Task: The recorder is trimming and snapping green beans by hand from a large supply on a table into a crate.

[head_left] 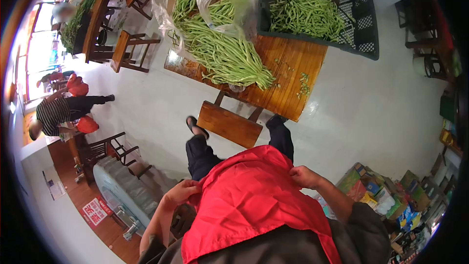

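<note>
A red apron [253, 205] covers my front and lap. At its left edge, my left hand [185, 191] pinches the cloth between thumb and fingers. My right hand [305, 176] grips the opposite edge. Beyond my knees stands a small wooden stool [230, 124], and past it a low wooden table [293, 77]. A large bundle of long green beans [227, 51] lies on that table, partly inside a clear plastic bag [161, 11]. Short cut bean pieces [311, 13] fill part of a dark green plastic crate [361, 40] at the table's far right.
Bean scraps [303, 85] are scattered on the table's right end. Another wooden stool [126, 51] stands to the far left. A person [55, 113] carrying red bags is at the left. Cardboard boxes [381, 190] are piled at the right, and a dispenser with a tap [132, 223] stands at lower left.
</note>
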`<state>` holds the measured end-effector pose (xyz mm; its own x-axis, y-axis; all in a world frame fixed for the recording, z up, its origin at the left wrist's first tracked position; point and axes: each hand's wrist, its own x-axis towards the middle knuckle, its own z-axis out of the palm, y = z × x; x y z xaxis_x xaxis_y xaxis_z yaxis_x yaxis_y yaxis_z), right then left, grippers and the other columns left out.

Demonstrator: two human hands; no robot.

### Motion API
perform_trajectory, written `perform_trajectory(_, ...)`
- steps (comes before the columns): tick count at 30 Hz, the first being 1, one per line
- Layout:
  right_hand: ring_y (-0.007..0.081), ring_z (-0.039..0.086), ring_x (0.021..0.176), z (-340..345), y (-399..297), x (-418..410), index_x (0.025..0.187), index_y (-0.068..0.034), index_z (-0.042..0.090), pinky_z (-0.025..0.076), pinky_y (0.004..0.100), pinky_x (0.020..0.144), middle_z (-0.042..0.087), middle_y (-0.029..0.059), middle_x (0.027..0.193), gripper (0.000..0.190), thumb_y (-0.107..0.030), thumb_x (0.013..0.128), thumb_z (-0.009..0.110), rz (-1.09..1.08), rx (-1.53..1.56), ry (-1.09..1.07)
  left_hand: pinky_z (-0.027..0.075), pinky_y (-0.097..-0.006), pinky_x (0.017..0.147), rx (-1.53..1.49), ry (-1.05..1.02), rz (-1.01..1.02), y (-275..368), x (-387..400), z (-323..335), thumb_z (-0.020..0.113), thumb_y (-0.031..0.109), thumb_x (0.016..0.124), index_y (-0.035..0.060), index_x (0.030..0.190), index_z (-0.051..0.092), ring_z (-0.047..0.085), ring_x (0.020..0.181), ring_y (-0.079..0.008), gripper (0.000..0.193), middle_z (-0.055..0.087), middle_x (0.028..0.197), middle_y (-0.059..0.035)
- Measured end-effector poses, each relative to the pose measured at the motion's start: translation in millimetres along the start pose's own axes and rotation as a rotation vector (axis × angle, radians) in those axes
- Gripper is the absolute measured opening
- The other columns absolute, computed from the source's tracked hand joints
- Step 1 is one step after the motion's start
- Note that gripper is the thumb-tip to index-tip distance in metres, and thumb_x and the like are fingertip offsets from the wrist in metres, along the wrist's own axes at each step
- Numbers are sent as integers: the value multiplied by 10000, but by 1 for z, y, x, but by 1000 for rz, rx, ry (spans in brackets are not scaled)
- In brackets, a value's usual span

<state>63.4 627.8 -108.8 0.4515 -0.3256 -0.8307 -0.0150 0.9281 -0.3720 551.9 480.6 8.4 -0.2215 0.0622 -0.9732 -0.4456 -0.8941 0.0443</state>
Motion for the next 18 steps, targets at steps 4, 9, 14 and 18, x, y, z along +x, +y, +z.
perform_trajectory(4,105,602,622,18,-14,16,1013,-5,678,496,290,532,640,23,768,132,-31,936,574,-18,123,-49,513,-271,621,224,240,194,50,-37,21,648,245,1034,20,1066,747,632,716,-72,248,713,854,23)
perform_trajectory(9,106,596,611,48,-49,34,1021,-12,673,482,284,519,639,15,766,119,-47,934,600,22,210,20,463,-277,558,679,656,234,125,16,-76,653,324,1060,38,1015,706,569,639,-78,295,655,732,-7)
perform_trajectory(14,139,613,634,93,-84,84,1014,-17,673,514,324,552,650,33,771,117,-82,921,643,-51,328,286,542,-355,637,922,624,790,197,145,-223,746,173,917,44,1134,676,674,787,-199,262,710,913,-120)
perform_trajectory(18,342,670,763,107,-84,153,1013,12,644,556,450,706,682,161,826,200,-144,889,662,-293,-345,901,531,-531,877,1501,254,879,276,194,-258,734,103,825,46,1015,707,666,1043,-400,200,708,1106,-185)
